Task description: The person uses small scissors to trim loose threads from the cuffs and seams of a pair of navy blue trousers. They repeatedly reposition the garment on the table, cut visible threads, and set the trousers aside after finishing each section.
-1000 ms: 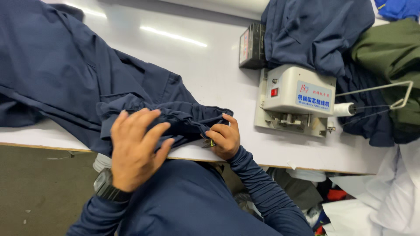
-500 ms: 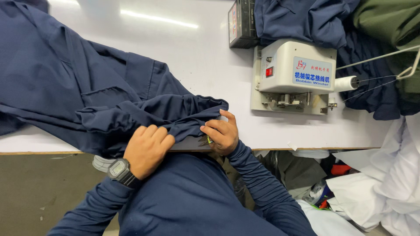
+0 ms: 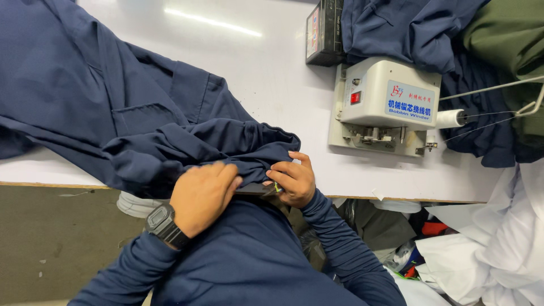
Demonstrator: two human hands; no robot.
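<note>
White worktable fills the upper frame, its near edge running left to right just above the person's lap.

Navy garment lies spread from upper left to centre, its bunched end hanging over the near table edge. Left hand is curled, fingers pressed down into that bunched fold. Right hand pinches the fabric's edge at lower centre – a small tool seems to sit in its fingers, too small to identify.

Judgement: a close-in handling step on one seam or edge is in hand; any further move calls for both hands keeping the cloth taut at the table edge.

Open room: bare table between garment and bobbin winder, centre right. Piled navy and olive fabric crowds the upper right – the winder's thread cone and wire arm jut toward it.
</note>
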